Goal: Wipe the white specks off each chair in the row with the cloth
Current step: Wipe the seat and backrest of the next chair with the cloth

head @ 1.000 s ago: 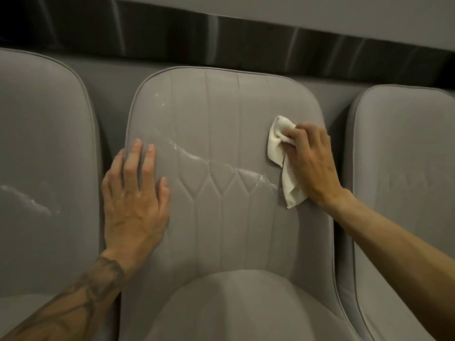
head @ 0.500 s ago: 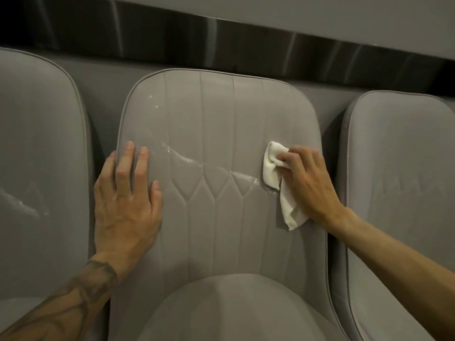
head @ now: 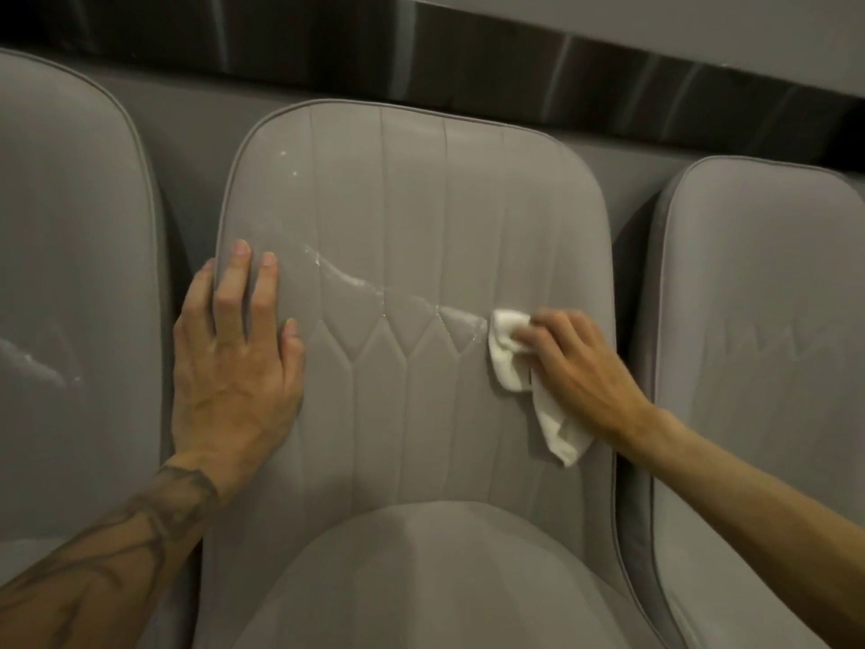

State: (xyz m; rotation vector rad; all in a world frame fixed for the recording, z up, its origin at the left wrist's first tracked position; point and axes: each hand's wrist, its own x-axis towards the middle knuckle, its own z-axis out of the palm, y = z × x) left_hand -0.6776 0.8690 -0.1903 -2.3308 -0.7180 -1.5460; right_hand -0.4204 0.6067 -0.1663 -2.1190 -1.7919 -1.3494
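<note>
Both hands are on the backrest of the middle chair (head: 412,203): my left hand (head: 234,367) flat, fingers straight, at its left edge; my right hand (head: 575,363) pinching the cloth (head: 510,363) at the right end of the white specks (head: 355,281), its length slanting down-right.

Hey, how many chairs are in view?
3. The middle chair is straight ahead, with the cloth on its backrest; the left chair and the right chair flank it, both cut by the frame. More may be out of view.
</note>
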